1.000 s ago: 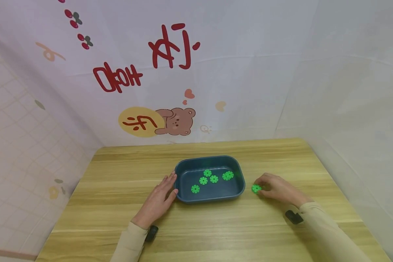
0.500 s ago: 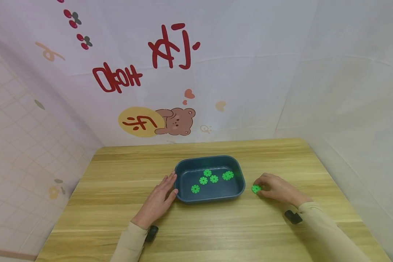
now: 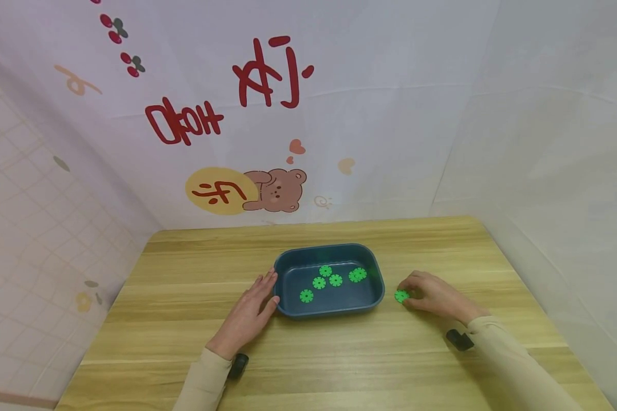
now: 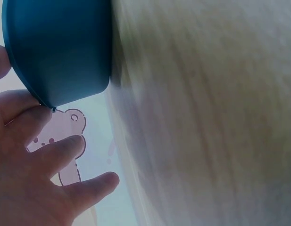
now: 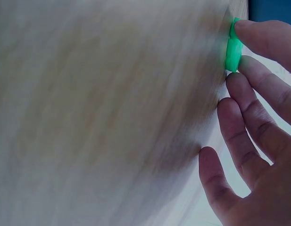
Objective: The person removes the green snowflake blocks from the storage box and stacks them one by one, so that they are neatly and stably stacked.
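Observation:
A dark blue rectangular tray (image 3: 339, 300) stands mid-table, with several bright green notched plastic discs (image 3: 306, 296) lying flat in it; two at its right end overlap. My left hand (image 3: 247, 314) rests against the tray's left end, fingers extended. The left wrist view shows fingertips at the rim of the tray (image 4: 60, 52) and the other fingers spread. Right of the tray, my right hand (image 3: 434, 295) pinches another green notched disc (image 3: 401, 296) between thumb and index finger, low over the table. From the right wrist, this disc (image 5: 234, 54) appears edge-on, the remaining fingertips down at the tabletop.
The wood-grain table (image 3: 334, 371) meets a white printed cloth (image 3: 391, 131) at its back edge, and more cloth hangs along both sides. A small black device (image 3: 239, 366) sits at the left wrist and another black device (image 3: 460, 340) at the right.

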Demonstrator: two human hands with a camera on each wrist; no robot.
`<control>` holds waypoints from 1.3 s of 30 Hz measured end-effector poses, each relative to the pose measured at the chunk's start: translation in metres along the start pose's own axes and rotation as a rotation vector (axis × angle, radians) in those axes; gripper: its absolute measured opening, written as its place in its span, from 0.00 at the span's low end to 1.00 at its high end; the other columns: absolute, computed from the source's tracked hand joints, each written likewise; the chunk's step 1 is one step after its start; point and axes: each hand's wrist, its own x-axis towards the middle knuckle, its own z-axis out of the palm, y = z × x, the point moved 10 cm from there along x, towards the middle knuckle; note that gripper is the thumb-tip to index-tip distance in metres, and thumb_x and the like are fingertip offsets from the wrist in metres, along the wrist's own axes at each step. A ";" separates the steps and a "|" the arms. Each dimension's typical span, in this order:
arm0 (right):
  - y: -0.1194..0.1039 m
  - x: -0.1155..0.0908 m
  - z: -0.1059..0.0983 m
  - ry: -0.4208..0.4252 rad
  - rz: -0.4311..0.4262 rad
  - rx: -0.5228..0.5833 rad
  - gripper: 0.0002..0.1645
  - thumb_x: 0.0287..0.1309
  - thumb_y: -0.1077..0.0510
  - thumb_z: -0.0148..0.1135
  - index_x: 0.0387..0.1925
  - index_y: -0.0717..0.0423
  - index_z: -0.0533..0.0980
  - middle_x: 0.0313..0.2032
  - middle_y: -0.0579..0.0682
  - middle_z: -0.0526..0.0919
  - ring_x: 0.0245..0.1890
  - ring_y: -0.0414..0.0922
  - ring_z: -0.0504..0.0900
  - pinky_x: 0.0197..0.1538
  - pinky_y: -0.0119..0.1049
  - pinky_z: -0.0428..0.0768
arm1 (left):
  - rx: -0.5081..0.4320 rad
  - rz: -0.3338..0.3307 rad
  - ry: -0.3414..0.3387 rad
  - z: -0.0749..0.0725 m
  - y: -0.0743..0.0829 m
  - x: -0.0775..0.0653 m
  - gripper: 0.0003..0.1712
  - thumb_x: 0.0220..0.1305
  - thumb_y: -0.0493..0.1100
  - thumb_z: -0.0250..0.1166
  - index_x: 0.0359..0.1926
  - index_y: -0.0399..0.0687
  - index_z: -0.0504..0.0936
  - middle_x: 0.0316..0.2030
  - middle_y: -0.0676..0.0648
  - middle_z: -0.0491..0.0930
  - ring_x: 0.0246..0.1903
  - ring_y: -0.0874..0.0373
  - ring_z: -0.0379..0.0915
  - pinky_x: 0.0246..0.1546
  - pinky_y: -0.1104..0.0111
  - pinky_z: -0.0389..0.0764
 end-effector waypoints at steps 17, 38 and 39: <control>-0.007 -0.008 -0.016 0.079 0.070 0.103 0.16 0.68 0.55 0.69 0.55 0.52 0.83 0.53 0.46 0.86 0.58 0.54 0.82 0.60 0.57 0.79 | -0.007 0.012 0.020 -0.002 -0.001 -0.002 0.34 0.80 0.50 0.57 0.79 0.45 0.61 0.80 0.49 0.55 0.77 0.40 0.52 0.70 0.34 0.60; -0.101 0.008 -0.054 0.300 -0.171 0.103 0.11 0.64 0.61 0.72 0.48 0.49 0.86 0.46 0.37 0.87 0.46 0.41 0.86 0.46 0.45 0.87 | -0.003 0.021 0.016 -0.002 0.000 -0.001 0.35 0.81 0.52 0.55 0.80 0.45 0.61 0.80 0.49 0.55 0.77 0.39 0.52 0.70 0.34 0.59; -0.104 0.010 -0.054 0.300 -0.173 0.100 0.11 0.63 0.60 0.73 0.47 0.49 0.86 0.46 0.37 0.87 0.47 0.40 0.85 0.46 0.44 0.87 | -0.003 0.020 0.016 -0.002 0.000 -0.001 0.34 0.81 0.52 0.55 0.80 0.45 0.61 0.80 0.49 0.55 0.77 0.39 0.52 0.70 0.34 0.59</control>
